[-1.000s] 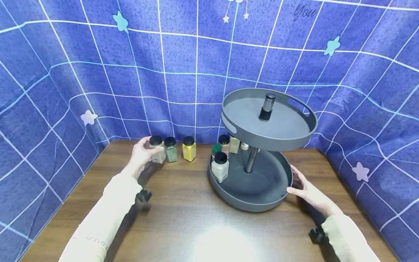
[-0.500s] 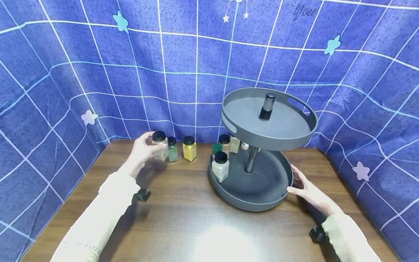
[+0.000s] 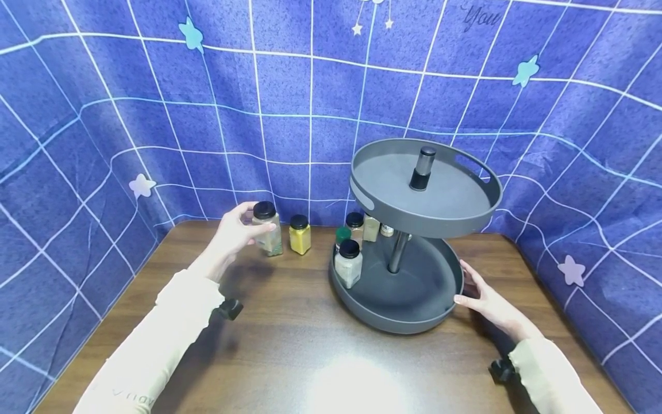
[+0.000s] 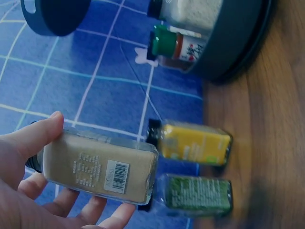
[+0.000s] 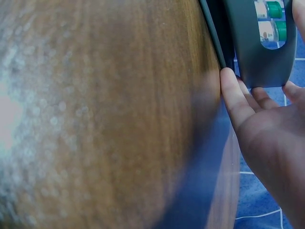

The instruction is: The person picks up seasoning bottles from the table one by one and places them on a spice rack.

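While left hand (image 3: pixel 233 233) clamps beige-powder spice jar (image 4: pixel 102 164) between thumb and fingers, jar lies at hand's 3 o'clock in head view, black lid (image 3: pixel 264 210) up, long axis near upright, base seemingly clear of wooden table (image 3: pixel 289 305). Green-herb jar (image 4: pixel 195 195) partly behind; contact unclear. Yellow-powder jar (image 3: pixel 300 237) just beyond, 3 o'clock. Lower turntable tray (image 3: pixel 421 287) well apart, between 3 and 4 o'clock; pale-filled jar (image 3: pixel 348 269) at tray's 9 o'clock. Right hand (image 3: pixel 488 305) nearer tray, at its 3 o'clock, thumb and fingers apart, touching its side.
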### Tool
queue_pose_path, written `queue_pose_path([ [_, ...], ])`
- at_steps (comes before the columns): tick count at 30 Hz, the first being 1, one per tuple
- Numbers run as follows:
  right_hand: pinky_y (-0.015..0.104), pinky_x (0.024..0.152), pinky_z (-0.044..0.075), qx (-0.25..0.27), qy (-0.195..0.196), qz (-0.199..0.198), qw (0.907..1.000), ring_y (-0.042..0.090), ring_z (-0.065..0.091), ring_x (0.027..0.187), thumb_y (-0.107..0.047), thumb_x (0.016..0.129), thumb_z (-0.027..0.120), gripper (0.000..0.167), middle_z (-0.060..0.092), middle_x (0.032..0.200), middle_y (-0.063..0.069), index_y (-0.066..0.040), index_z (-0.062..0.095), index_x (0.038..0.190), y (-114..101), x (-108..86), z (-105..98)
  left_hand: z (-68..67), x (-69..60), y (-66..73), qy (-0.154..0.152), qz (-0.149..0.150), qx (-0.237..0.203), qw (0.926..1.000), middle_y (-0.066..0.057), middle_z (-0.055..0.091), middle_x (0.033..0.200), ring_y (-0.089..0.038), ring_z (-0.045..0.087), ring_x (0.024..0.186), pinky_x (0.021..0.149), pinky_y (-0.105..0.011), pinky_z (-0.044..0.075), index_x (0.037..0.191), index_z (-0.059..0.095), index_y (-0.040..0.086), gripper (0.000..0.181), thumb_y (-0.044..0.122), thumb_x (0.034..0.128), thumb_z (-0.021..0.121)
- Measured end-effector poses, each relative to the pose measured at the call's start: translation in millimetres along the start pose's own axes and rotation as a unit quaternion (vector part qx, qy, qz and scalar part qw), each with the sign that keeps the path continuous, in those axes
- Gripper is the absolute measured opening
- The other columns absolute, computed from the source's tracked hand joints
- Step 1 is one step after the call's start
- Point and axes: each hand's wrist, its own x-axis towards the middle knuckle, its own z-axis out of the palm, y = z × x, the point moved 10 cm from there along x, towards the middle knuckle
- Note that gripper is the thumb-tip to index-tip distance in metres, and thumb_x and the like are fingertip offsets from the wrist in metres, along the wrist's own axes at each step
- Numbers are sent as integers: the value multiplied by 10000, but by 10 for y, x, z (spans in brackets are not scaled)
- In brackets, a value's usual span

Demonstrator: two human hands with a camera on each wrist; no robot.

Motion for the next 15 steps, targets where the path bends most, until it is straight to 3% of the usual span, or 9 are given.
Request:
queue_pose_path([
  [8, 58, 900, 317, -5, -25, 24, 10000, 44, 439, 1166, -109, 909, 612, 804, 301, 1421, 293, -89, 82, 1513, 38, 12, -5, 151, -160, 316, -384, 145, -185, 9990, -146, 535, 1263, -136, 576, 967, 780, -454, 535, 1308, 503, 121, 611, 180, 768, 783],
  [12, 56, 900, 314, 9, -30, 45, 10000, 48, 440, 1168, -110, 908, 613, 806, 301, 1420, 291, -89, 80, 1513, 51, 16, -2, 233, -260, 505, -578, 218, -317, 9976, -195, 539, 1270, -94, 595, 901, 809, -503, 521, 1293, 507, 66, 563, 98, 786, 750],
  [15, 56, 899, 316, 14, -28, 55, 10000, 36, 442, 1163, -111, 908, 614, 808, 303, 1420, 287, -94, 80, 1514, 54, 18, -3, 284, -284, 573, -639, 286, -274, 9972, -206, 556, 1258, -77, 600, 862, 791, -501, 520, 1278, 519, 55, 540, 78, 787, 742],
])
